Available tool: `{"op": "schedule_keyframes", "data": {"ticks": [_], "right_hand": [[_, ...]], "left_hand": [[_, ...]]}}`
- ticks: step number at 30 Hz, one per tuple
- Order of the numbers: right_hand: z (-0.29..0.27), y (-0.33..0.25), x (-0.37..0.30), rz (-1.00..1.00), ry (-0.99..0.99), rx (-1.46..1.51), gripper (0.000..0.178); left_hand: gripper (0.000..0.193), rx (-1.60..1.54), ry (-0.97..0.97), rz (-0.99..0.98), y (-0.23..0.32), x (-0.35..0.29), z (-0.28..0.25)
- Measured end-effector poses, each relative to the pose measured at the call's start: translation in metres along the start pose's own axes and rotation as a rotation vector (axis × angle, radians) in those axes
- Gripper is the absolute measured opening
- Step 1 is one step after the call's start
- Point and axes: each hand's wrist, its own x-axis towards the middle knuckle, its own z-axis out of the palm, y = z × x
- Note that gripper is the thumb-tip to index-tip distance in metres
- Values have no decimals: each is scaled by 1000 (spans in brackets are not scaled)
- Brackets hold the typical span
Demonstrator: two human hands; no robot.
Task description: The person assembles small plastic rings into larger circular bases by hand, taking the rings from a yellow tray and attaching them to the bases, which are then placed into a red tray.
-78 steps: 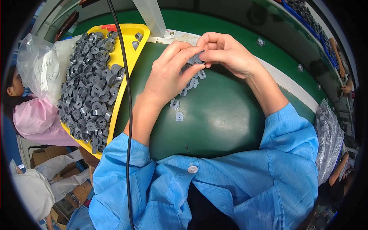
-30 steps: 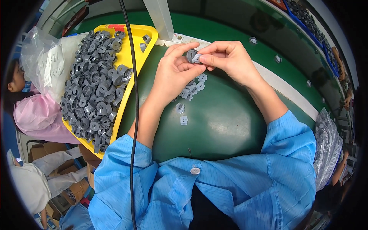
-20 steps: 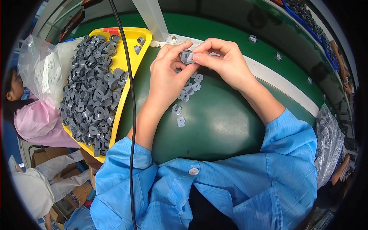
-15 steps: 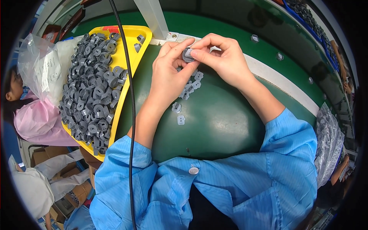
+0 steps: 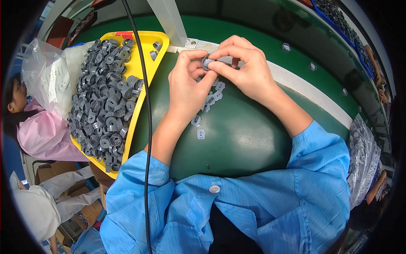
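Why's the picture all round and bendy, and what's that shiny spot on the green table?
Head view: the fisheye lens makes the white strip look curved and leaves black corners; head view: the pale patch on the green table is glare, probably from lights above; head view: fingers partly hide the grey round part, so its details are hard to see.

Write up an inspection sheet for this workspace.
Surface: glossy green tabletop; dark speck near the front edge.
Job's things: round grey caps heaped in a yellow tray; small light-grey plates loose on the tabletop.
Clutter: clear plastic bag left of the tray.
Grips: left grip holds one cap; right grip touches a pale plate at its face; pinch unclear.
Cables: one black cable, crossing the view in front of the tray.
Surroundings: co-worker's pink sleeve at left.
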Motion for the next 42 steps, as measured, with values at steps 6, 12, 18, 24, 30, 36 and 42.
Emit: {"op": "schedule_keyframes", "data": {"ticks": [6,12,18,24,30,36,42], "right_hand": [[-6,7,5,384,-179,427,26],[-1,11,2,389,-224,594,19],[-12,16,4,506,-336,718,16],[-35,16,10,611,-531,644,16],[-30,0,11,446,-470,267,18],[-40,16,11,668,-284,875,32],[-16,18,6,572,-429,983,21]], "left_hand": [[35,137,4,165,6,-1,4],[37,304,3,259,6,-3,7],[38,246,-71,224,9,-4,5],[39,292,-310,187,21,5,-14],[40,428,-342,359,18,5,-13],[43,322,-177,336,17,5,-10],[39,363,-171,395,16,4,-7]]}}
